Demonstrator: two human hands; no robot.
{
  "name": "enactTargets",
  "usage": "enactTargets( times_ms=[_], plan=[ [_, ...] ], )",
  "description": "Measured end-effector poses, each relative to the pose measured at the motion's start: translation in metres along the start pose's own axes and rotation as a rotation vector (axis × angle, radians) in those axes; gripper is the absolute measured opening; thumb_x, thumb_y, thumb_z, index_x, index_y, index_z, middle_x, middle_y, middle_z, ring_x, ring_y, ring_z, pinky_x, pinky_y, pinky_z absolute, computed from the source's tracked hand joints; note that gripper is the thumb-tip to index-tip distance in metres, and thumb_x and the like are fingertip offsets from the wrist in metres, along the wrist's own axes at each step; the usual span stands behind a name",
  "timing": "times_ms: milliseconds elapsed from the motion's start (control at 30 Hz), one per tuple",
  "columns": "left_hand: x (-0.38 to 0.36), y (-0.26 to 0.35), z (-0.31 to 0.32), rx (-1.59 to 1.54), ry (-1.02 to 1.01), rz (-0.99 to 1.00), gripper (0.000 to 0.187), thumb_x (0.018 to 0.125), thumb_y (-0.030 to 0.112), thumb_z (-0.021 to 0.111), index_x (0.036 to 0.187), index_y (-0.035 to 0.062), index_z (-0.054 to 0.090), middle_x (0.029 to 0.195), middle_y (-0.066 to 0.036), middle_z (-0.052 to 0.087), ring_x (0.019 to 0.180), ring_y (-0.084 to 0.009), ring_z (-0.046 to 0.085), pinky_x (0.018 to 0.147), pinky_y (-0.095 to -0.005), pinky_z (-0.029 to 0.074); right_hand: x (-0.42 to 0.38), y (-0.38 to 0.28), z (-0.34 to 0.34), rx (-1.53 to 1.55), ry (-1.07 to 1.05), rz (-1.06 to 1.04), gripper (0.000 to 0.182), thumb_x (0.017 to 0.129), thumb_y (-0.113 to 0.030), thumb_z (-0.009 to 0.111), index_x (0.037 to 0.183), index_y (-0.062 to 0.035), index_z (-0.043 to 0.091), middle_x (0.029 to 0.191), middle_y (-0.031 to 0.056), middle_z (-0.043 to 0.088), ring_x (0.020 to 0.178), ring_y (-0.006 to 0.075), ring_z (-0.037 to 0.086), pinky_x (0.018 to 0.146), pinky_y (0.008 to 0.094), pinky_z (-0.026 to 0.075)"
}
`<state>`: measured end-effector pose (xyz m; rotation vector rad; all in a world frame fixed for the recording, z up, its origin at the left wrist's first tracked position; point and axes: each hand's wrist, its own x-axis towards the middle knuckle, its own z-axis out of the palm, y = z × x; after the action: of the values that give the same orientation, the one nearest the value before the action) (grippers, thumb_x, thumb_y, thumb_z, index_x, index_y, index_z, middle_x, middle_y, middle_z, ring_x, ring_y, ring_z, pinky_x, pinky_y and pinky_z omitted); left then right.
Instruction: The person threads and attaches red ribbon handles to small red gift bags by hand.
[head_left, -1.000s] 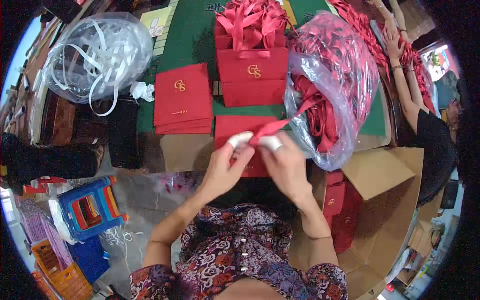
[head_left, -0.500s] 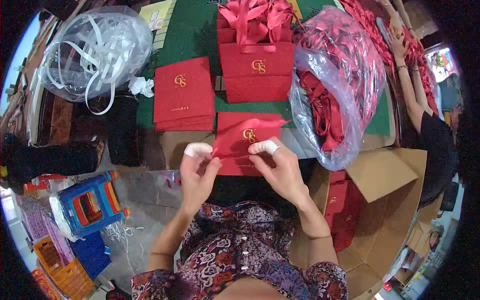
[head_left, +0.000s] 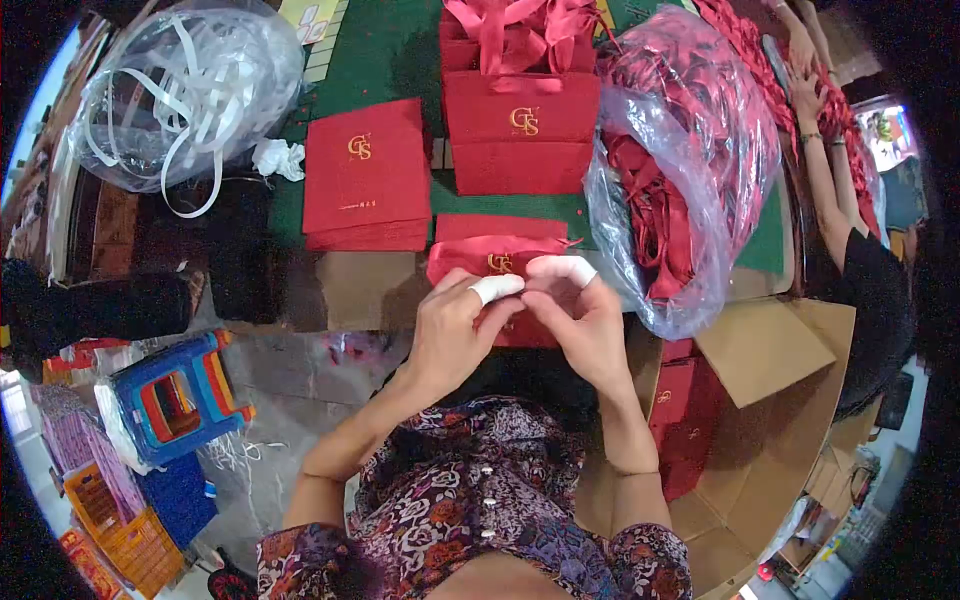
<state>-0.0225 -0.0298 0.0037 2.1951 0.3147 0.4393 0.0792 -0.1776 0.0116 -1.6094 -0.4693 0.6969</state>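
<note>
A flat red paper bag [head_left: 502, 225] with a gold logo lies in front of me at the table edge. Across it runs a red ribbon [head_left: 468, 249], its loose end pointing right. My left hand [head_left: 455, 325] and my right hand [head_left: 588, 325] meet over the lower half of the bag, fingertips pinched together on the ribbon. White wrapping covers a finger on each hand. The fingers hide the exact part of the ribbon that they grip.
Left of the bag lies a stack of flat red bags [head_left: 365, 185]. Behind stands a red bag [head_left: 520, 135] with ribbon handles. Clear plastic sacks hold red ribbons [head_left: 655, 190] and white straps [head_left: 195, 100]. An open carton [head_left: 770, 440] sits right. Another person's arms [head_left: 820, 170] reach in.
My hands have come together, the left moving right to meet the right at the fingertips. The ribbon now lies flatter across the bag.
</note>
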Motion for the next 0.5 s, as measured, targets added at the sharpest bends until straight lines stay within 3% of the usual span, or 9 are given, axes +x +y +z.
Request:
enactTargets(
  times_ms=[133, 300, 400, 500],
  plan=[
    [0.003, 0.003, 0.004, -0.097, 0.133, -0.066, 0.015, 0.083, 0.008, 0.076, 0.098, 0.0056, 0.075, 0.086, -0.013, 0.073, 0.075, -0.0266, 0.069, 0.072, -0.0352, 0.054, -0.002, 0.007, -0.001, 0.332, 0.093, 0.021, 0.027, 0.091, 0.004, 0.067, 0.117, -0.0007, 0.063, 0.104, 0.0036, 0.067, 0.099, 0.0104, 0.062, 0.090, 0.0247, 0.049],
    [0.003, 0.006, 0.013, -0.186, 0.083, -0.100, 0.016, 0.082, 0.009, 0.077, 0.098, 0.0062, 0.075, 0.086, -0.012, 0.072, 0.075, -0.0251, 0.070, 0.068, -0.0338, 0.054, -0.002, 0.020, -0.002, 0.299, 0.077, 0.044, 0.020, 0.094, -0.002, 0.065, 0.114, -0.0020, 0.065, 0.102, 0.0036, 0.067, 0.092, 0.0097, 0.062, 0.085, 0.0259, 0.050],
    [0.005, 0.006, 0.015, -0.129, 0.085, -0.001, 0.016, 0.083, 0.009, 0.077, 0.098, 0.0066, 0.074, 0.085, -0.012, 0.070, 0.074, -0.0273, 0.070, 0.067, -0.0352, 0.055, -0.001, 0.020, -0.003, 0.258, 0.077, 0.040, 0.013, 0.096, -0.004, 0.063, 0.109, -0.0023, 0.063, 0.100, 0.0037, 0.067, 0.088, 0.0093, 0.061, 0.079, 0.0251, 0.049],
    [0.016, -0.002, 0.012, -0.063, 0.030, 0.077, 0.018, 0.085, 0.009, 0.073, 0.102, 0.0034, 0.071, 0.096, -0.015, 0.068, 0.089, -0.0335, 0.065, 0.077, -0.0411, 0.053, 0.001, 0.020, -0.006, 0.301, 0.138, -0.049, 0.008, 0.098, -0.004, 0.059, 0.106, -0.0033, 0.061, 0.099, 0.0037, 0.066, 0.087, 0.0093, 0.061, 0.076, 0.0247, 0.048]
  ],
)
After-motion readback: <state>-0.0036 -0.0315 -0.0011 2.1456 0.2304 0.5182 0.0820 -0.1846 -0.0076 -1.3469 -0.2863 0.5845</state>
